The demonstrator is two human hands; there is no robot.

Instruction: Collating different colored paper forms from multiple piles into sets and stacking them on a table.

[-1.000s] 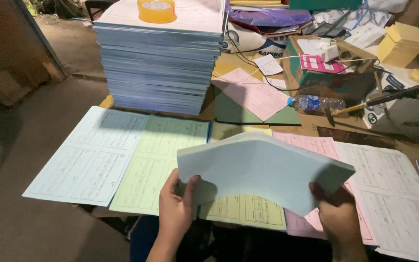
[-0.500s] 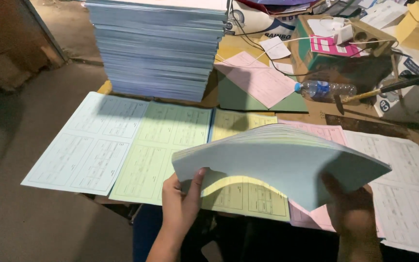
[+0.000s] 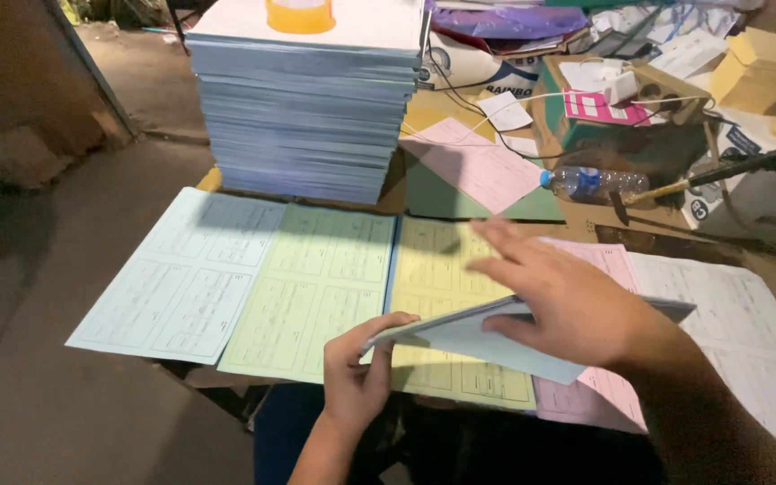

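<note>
Over the near edge of the worktop (image 3: 226, 377), going left to right: the left hand (image 3: 357, 382) pinches the left corner of a thin sheaf of pale blue sheets (image 3: 487, 346), thumb on top, a light clenched grip on paper. That sheaf floats just above the yellow form (image 3: 433, 269), limp and light, likely to sag and fan unless held at both ends and squared at the edges. The right hand (image 3: 572, 301) lies flat on top of it, fingers spread, pressing rather than grasping. Behind, at the left, a tall blue paper stack (image 3: 303, 126) carries a yellow tape roll (image 3: 300, 15). Further right sit a clear plastic bottle (image 3: 595, 182) lying on its side, a pink label (image 3: 596, 108) on a cardboard box, and a small yellow carton (image 3: 756, 65).
</note>
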